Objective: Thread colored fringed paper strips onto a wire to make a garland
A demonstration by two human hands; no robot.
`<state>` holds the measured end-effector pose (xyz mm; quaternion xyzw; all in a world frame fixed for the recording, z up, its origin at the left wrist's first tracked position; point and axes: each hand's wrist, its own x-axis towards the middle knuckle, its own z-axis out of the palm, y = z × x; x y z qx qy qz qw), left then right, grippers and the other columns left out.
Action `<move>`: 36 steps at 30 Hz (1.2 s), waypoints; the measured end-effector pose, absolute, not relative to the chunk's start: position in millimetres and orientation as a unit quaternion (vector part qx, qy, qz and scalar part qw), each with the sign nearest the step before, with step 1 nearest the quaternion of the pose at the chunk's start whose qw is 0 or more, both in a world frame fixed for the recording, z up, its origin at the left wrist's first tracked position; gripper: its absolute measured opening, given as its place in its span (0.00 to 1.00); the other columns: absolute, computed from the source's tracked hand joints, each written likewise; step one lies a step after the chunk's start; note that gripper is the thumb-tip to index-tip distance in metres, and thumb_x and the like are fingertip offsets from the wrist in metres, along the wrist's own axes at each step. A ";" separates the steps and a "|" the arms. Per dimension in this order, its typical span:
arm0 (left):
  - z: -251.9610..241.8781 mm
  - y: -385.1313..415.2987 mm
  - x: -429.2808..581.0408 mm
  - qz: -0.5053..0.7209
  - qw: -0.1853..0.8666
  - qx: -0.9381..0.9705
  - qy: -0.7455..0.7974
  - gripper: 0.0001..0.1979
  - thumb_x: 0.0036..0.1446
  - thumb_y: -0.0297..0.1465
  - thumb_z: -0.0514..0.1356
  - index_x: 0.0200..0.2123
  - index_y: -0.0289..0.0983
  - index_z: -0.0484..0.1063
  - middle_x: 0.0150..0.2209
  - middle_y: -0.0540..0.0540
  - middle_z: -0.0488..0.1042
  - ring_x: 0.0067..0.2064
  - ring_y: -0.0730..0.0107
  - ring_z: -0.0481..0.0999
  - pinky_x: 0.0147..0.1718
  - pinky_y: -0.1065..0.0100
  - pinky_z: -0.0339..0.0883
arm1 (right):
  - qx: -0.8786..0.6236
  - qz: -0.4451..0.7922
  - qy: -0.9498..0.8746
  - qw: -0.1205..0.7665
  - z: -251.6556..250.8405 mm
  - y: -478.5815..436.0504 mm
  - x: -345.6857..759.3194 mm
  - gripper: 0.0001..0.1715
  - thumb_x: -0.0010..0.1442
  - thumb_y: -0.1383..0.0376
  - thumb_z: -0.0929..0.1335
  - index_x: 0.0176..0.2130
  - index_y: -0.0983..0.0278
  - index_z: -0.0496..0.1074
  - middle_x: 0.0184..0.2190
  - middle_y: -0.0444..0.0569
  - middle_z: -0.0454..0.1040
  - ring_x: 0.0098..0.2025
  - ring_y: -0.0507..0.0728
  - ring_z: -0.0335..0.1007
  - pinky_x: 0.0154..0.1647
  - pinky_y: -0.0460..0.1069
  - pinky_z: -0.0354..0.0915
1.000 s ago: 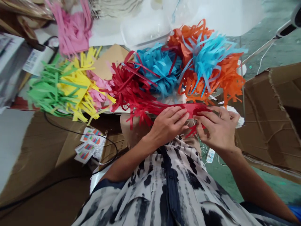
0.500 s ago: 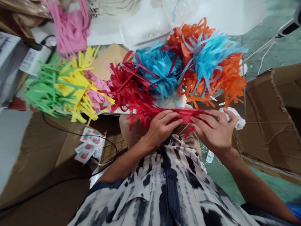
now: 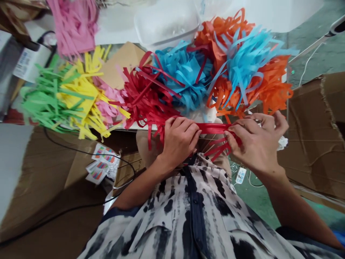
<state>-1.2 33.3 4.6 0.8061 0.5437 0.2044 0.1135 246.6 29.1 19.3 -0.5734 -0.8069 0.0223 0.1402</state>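
Observation:
A strip of red fringed paper [image 3: 212, 128] stretches between both hands, just above my lap. My left hand [image 3: 179, 140] is closed around its left part, fingers curled over the paper. My right hand [image 3: 256, 142] pinches the right part, with loose red fringes [image 3: 219, 149] hanging below the fingers. A larger heap of red paper strips [image 3: 147, 99] lies on the table right behind my left hand, joined to what I hold.
Heaps of cut paper cover the table: green [image 3: 44, 100], yellow [image 3: 82, 93], pink [image 3: 74, 25], blue [image 3: 185, 72], orange and blue [image 3: 248, 68]. A white plastic tub [image 3: 165, 21] stands behind. Torn cardboard [image 3: 312, 129] is at right, a black cable [image 3: 81, 153] and small printed cards [image 3: 101, 167] at left.
Both hands have drawn apart a little, stretching the red strip between them. The paper has gathered into a narrower band. My right hand moved right and up.

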 end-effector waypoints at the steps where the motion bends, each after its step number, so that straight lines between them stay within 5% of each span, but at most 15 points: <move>1: 4.8 34.0 -0.8 0.201 0.116 0.804 0.547 0.07 0.74 0.33 0.59 0.43 0.42 0.78 0.49 0.46 0.84 0.55 0.55 0.77 0.63 0.48 0.57 | -0.575 0.032 -0.805 0.140 18.9 30.2 246.3 0.11 0.71 0.55 0.67 0.42 0.55 0.78 0.46 0.53 0.83 0.62 0.74 0.67 0.70 0.76 0.44; 9: 4.7 40.5 3.4 0.192 0.105 0.791 0.572 0.09 0.74 0.36 0.59 0.41 0.41 0.76 0.45 0.45 0.83 0.51 0.54 0.75 0.58 0.48 0.59 | -0.600 0.040 -0.793 0.104 9.9 42.6 245.6 0.12 0.69 0.56 0.67 0.39 0.60 0.75 0.40 0.57 0.77 0.57 0.74 0.68 0.69 0.77 0.49; 15: 0.7 46.4 4.8 0.142 0.056 0.803 0.577 0.11 0.74 0.38 0.58 0.42 0.39 0.76 0.41 0.41 0.81 0.45 0.52 0.73 0.44 0.52 0.59 | -0.604 0.059 -0.790 0.086 13.4 46.6 242.5 0.17 0.72 0.54 0.64 0.37 0.59 0.74 0.40 0.56 0.74 0.57 0.73 0.66 0.70 0.77 0.46; 28: -3.0 51.2 6.7 0.126 -0.003 0.810 0.573 0.12 0.74 0.38 0.59 0.39 0.38 0.74 0.37 0.42 0.79 0.42 0.53 0.74 0.40 0.55 0.57 | -0.598 -0.023 -0.796 0.086 4.3 42.4 239.8 0.18 0.73 0.55 0.61 0.39 0.60 0.75 0.40 0.55 0.74 0.56 0.70 0.64 0.70 0.77 0.46; 32: -5.2 47.9 12.5 0.155 -0.019 0.807 0.569 0.09 0.74 0.37 0.59 0.45 0.37 0.75 0.40 0.41 0.81 0.43 0.54 0.74 0.44 0.54 0.60 | -0.603 -0.042 -0.784 0.141 -2.2 34.5 237.9 0.17 0.71 0.56 0.66 0.50 0.60 0.79 0.51 0.58 0.79 0.61 0.72 0.65 0.72 0.77 0.42; 36: -10.4 44.8 19.3 0.237 -0.040 0.814 0.528 0.08 0.76 0.32 0.57 0.50 0.44 0.77 0.47 0.46 0.84 0.53 0.56 0.76 0.57 0.48 0.60 | -0.523 -0.032 -0.834 0.171 -12.5 19.1 245.1 0.18 0.72 0.66 0.66 0.55 0.49 0.79 0.51 0.44 0.85 0.59 0.64 0.73 0.75 0.75 0.37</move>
